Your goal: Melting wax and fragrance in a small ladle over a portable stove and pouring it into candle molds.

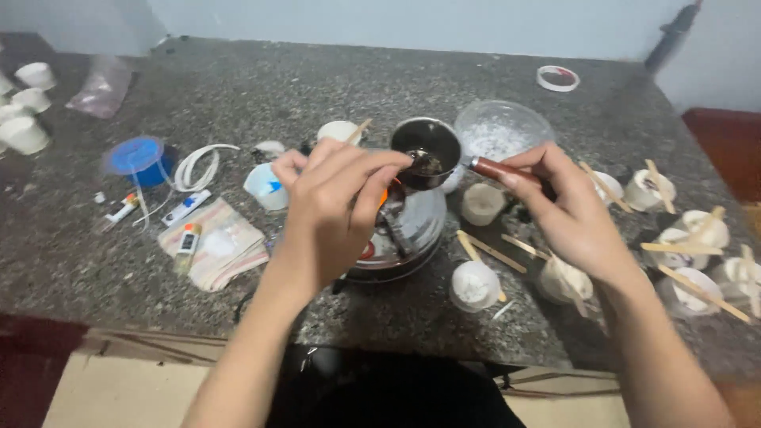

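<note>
A small dark metal pot (426,150) with a brown wooden handle (501,169) hovers over a round silver electric stove (404,232). My right hand (567,206) grips that handle. My left hand (337,202) pinches a thin stirring tool whose tip reaches into the pot's dark contents (429,164). An orange glow shows under the pot, between my fingers and the stove.
A glass bowl of white flakes (501,131) stands behind the pot. Several small white cups with wooden sticks (690,246) crowd the right side. A folded cloth with small tubes (208,242), a blue lid (136,155), white cord and a tape roll (557,78) lie on the granite counter.
</note>
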